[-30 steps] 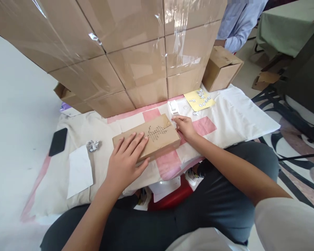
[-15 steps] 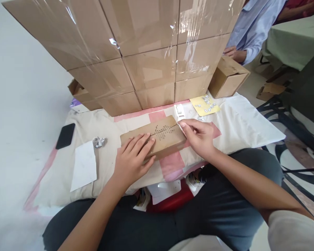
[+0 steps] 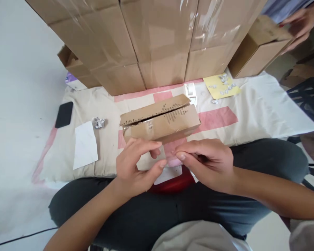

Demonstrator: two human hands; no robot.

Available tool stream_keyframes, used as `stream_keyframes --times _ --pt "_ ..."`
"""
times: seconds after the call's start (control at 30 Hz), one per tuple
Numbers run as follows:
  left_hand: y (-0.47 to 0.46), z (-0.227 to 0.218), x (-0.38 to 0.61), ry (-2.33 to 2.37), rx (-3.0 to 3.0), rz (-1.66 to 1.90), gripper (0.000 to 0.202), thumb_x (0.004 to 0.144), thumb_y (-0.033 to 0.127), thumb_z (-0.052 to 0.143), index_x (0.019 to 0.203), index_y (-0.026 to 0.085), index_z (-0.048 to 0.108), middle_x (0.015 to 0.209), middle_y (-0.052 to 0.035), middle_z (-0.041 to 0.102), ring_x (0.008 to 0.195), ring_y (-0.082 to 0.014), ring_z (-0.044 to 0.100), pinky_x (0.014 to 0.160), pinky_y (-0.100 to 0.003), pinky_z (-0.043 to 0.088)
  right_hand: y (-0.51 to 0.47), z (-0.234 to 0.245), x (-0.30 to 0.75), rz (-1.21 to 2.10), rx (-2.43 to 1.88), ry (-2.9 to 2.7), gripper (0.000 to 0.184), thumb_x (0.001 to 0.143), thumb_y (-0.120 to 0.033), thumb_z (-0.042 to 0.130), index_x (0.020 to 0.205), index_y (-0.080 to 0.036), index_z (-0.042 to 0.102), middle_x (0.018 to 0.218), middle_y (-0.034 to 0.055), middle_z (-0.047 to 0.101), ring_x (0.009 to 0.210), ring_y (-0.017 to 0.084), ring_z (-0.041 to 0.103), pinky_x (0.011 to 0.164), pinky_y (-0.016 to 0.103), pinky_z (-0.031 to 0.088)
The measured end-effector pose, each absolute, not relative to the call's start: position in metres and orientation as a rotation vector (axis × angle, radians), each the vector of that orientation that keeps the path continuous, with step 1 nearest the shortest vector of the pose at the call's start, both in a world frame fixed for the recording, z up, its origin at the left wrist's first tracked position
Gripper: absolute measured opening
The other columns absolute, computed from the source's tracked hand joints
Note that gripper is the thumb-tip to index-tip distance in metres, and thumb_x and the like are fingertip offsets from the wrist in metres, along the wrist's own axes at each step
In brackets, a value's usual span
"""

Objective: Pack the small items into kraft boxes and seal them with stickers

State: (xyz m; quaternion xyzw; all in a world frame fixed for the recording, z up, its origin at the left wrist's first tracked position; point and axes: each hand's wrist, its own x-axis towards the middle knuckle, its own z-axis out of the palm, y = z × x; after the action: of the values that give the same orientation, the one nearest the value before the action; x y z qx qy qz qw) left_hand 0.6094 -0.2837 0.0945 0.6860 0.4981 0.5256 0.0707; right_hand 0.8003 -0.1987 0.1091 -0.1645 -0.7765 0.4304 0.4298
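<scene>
A flat brown cardboard box [image 3: 162, 120] with a dark line drawing lies on the cushion in front of me, its top flap slightly lifted along a slit. My left hand [image 3: 136, 165] and my right hand [image 3: 208, 164] are close together just in front of the box, over my lap. Both have fingers curled in a pinch, with fingertips nearly meeting. Something thin and pale seems to stretch between them, but I cannot make it out. Neither hand touches the box.
A wall of taped cardboard boxes [image 3: 159, 42] stands behind. On the white and pink cloth [image 3: 251, 108] lie a yellow sheet [image 3: 221, 87] with small silver bits, a white object [image 3: 191, 92], crumpled foil [image 3: 98, 122], white paper [image 3: 85, 144] and a black phone [image 3: 64, 114]. Another person's hand [image 3: 300, 22] holds a small box [image 3: 259, 45].
Both hands came off the box and drew back toward my lap, pinching together. The box's top flap now stands lifted. The view tilted down and closer.
</scene>
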Motion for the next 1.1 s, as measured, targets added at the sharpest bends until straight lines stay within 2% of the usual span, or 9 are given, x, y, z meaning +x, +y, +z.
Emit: stream_keyframes --times 0.13,0.43,0.67,0.83,1.1 --pt "-0.284 0.089 0.607 1.459 2.0 1.536 0.034 0.087 0.021 0.074 0.12 0.023 0.066 0.075 0.0015 0.064 0.065 -0.013 0.06 0.064 -0.031 0.047 -0.202 0.102 0.803 1.072 -0.434 -1.975 0.009 0.095 -0.017 0.066 0.093 -0.021 0.073 0.064 -0.0031 0.069 0.041 0.005 0.048 0.043 0.017 0.044" --pt "-0.286 0.093 0.61 1.496 2.007 1.41 0.028 0.087 0.026 0.076 0.114 0.023 0.067 0.073 0.0026 0.065 0.057 -0.0099 0.055 0.057 -0.029 0.045 -0.199 0.091 0.803 1.052 -0.386 -2.12 0.016 0.097 -0.017 0.058 0.108 -0.023 0.069 0.07 -0.0029 0.07 0.046 0.007 0.052 0.047 0.018 0.046" --pt "-0.282 0.095 0.613 1.564 2.122 1.387 0.018 0.088 0.016 0.074 0.103 0.023 0.066 0.063 0.007 0.06 0.053 -0.0083 0.053 0.055 -0.028 0.043 -0.196 0.084 0.795 1.014 -0.213 -2.158 0.024 0.094 -0.01 0.056 0.112 -0.022 0.065 0.069 -0.002 0.067 0.056 0.011 0.059 0.058 0.02 0.051" --pt "-0.282 0.097 0.614 1.576 2.14 1.373 0.014 0.089 0.01 0.07 0.093 0.021 0.063 0.065 0.0058 0.062 0.055 -0.0079 0.052 0.054 -0.026 0.043 -0.195 0.078 0.794 0.95 -0.243 -2.182 0.022 0.092 -0.008 0.058 0.11 -0.02 0.064 0.072 -0.0011 0.068 0.058 0.011 0.061 0.059 0.021 0.05" --pt "-0.281 0.099 0.609 1.606 2.298 1.301 0.016 0.089 0.008 0.068 0.094 0.021 0.061 0.066 0.0055 0.062 0.053 -0.0082 0.049 0.052 -0.025 0.04 -0.193 0.07 0.792 0.933 -0.272 -2.171 0.024 0.092 -0.01 0.062 0.113 -0.02 0.065 0.076 -0.002 0.074 0.06 0.009 0.066 0.06 0.018 0.051"
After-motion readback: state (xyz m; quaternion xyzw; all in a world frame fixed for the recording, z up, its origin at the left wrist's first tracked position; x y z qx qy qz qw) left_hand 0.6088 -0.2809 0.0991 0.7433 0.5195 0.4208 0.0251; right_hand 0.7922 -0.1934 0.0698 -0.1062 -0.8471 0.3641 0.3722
